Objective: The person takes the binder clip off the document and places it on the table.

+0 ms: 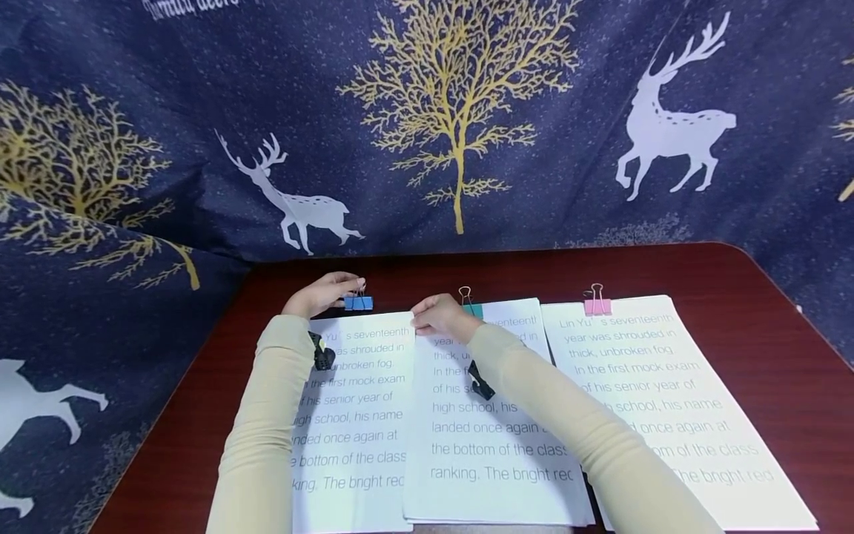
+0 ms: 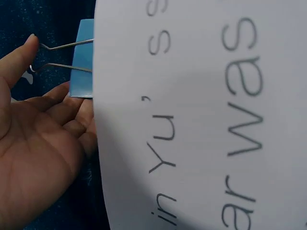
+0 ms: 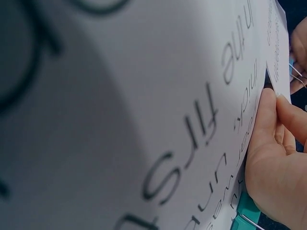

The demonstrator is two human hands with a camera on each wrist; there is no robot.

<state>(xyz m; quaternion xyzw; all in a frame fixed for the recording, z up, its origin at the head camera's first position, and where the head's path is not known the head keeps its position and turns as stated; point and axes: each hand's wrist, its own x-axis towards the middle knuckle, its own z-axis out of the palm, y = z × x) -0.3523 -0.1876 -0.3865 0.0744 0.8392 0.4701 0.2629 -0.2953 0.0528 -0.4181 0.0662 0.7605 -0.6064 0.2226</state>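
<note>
My left hand (image 1: pixel 322 294) holds a blue binder clip (image 1: pixel 359 304) by its wire handles, at the top edge of the left stack of printed paper (image 1: pixel 350 426). In the left wrist view the thumb presses one handle of the clip (image 2: pixel 82 60), with the other fingers behind it; the clip's mouth is hidden behind the paper. My right hand (image 1: pixel 443 314) pinches the left stack's top right corner between thumb and forefinger. Beneath that hand lies the middle stack (image 1: pixel 494 452), with a teal binder clip (image 1: pixel 474 311) on its top edge.
To the right lies another printed stack (image 1: pixel 660 371) with a pink binder clip (image 1: pixel 597 306) at its top. The stacks lie side by side on a dark red table (image 1: pixel 727 304). A blue cloth with deer and trees (image 1: pixel 520 200) hangs behind.
</note>
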